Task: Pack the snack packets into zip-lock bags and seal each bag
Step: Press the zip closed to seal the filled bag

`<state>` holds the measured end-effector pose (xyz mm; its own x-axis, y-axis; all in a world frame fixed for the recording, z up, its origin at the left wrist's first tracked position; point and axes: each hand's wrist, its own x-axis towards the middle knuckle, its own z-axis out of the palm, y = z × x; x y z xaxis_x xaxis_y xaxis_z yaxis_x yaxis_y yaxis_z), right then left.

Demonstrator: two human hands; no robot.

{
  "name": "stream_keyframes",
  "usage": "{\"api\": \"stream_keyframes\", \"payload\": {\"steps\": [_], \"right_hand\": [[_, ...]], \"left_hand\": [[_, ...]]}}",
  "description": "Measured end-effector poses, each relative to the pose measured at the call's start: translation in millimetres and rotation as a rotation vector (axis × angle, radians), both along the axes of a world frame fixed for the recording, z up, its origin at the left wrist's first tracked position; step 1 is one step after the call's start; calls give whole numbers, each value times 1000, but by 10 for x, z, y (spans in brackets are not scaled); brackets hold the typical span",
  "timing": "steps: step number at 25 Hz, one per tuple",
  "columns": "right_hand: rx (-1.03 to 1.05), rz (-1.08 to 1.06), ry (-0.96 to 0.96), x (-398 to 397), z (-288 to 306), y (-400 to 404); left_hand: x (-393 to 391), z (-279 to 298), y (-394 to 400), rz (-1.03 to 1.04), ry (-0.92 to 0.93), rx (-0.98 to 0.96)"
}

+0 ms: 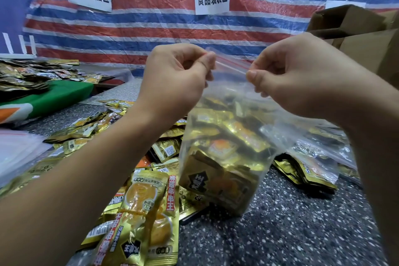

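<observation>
1. You are holding a clear, crinkled zip-lock bag point(224, 153) upright over the speckled stone-look table point(291, 222), its bottom resting on the surface.
2. Your left hand point(174, 80) is pinching the left end of the red-lined zip strip, fingers curled onto the plastic.
3. Your right hand point(302, 75) is pinching the right end of that strip the same way.
4. The bag is bulging with glossy gold foil snack packets point(226, 142), blurred behind the film.
5. More loose packets point(138, 207) are lying in a shiny heap just left of the bag.
6. A filled bag point(313, 153) is lying partly behind your right forearm.
7. Brown cardboard boxes point(362, 34) are being cut off at the right edge.
</observation>
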<state>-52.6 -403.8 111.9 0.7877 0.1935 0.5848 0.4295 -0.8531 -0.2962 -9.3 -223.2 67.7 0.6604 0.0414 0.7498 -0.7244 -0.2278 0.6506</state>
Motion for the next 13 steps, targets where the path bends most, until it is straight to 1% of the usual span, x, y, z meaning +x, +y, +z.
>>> {"api": "stream_keyframes", "payload": {"steps": [2,9,13], "right_hand": [[-7,-11,5,0,2,-26],[-98,-75,45,34,-4,-80],[-144,-113,58,31,-19,-89]], "left_hand": [[54,4,41,32,3,-43],[252,-37,196,123,2,-99],[337,-74,262,157,-15,-94]]}}
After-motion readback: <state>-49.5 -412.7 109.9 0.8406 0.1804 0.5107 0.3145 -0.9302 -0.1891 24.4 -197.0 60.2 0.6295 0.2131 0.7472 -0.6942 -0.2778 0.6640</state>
